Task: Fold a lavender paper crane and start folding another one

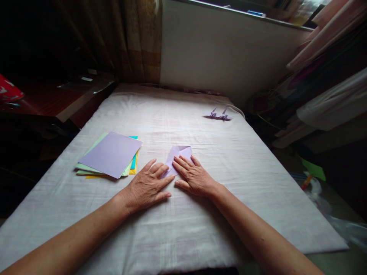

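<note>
A folded piece of light purple paper lies on the white cloth in front of me, with creases and a flap showing near its far edge. My right hand rests flat over its near right part, fingers stretched out. At its lower left edge, my left hand touches the paper with spread fingers. Both palms face down, and the hands hide the near part of the sheet.
A stack of coloured paper, purple on top, lies to the left. Two folded purple paper figures stand at the back right. A dark red table adjoins on the left; clothes hang on the right.
</note>
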Tool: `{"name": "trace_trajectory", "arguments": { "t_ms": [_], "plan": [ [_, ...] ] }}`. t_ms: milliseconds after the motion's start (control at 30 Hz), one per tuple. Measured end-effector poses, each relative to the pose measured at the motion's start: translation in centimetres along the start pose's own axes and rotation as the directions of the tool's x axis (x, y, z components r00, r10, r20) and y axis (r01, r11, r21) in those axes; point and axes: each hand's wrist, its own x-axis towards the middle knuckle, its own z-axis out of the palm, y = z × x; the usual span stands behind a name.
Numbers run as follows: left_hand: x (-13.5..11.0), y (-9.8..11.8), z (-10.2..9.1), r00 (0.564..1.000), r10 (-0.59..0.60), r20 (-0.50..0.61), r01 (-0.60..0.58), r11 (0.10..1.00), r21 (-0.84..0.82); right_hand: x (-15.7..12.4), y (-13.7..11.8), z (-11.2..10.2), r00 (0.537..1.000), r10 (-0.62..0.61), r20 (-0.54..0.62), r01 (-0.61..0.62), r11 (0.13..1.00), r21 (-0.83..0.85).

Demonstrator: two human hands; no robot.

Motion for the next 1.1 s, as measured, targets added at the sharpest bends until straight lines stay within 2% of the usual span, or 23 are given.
{"name": "trace_trajectory", "arguments": {
  "t_ms": [133,300,467,600,700,767,867,967,1100],
  "plan": [
    [-1.6,-0.4,0.5,0.999,-0.026,-0.019,0.026,1.0,-0.006,0.0,0.1,0.2,1.0,-0.005,-0.004,0.005,1.0,0.012],
    [-4.2,-0.3,-0.1,0.999,-0.033,-0.039,0.033,0.999,-0.02,0.0,0.1,0.1,1.0,0.001,-0.006,-0.001,1.0,0.018],
    [-5.4,0.0,-0.8,0.997,-0.054,-0.054,0.053,0.998,-0.028,0.0,0.0,0.0,1.0,0.003,0.01,-0.003,1.0,0.014],
    [-5.0,-0.8,-1.3,0.998,-0.021,-0.052,0.017,0.998,-0.068,0.0,0.0,0.0,1.0,0.008,0.013,-0.008,1.0,0.008],
    [-3.5,-2.0,-0.9,0.997,-0.055,-0.049,0.051,0.995,-0.083,0.0,0.0,0.0,1.0,0.01,0.012,-0.01,1.0,0.002],
    [-2.5,-2.6,-0.2,0.999,-0.046,0.001,0.046,0.995,-0.091,0.0,0.0,0.0,1.0,0.009,0.007,-0.009,1.0,0.0],
    [-1.6,-3.1,0.8,0.993,0.048,0.112,-0.03,0.987,-0.158,-0.1,0.0,0.1,1.0,0.005,-0.005,-0.005,1.0,0.0],
    [-2.0,-3.4,0.8,0.981,0.119,0.156,-0.086,0.976,-0.199,-0.1,0.0,0.2,1.0,0.003,-0.015,-0.003,1.0,0.004],
    [-3.1,-3.5,-0.1,0.967,0.19,0.168,-0.156,0.968,-0.197,-0.1,0.0,0.2,1.0,0.003,-0.023,-0.002,1.0,0.007]
  ]
}}
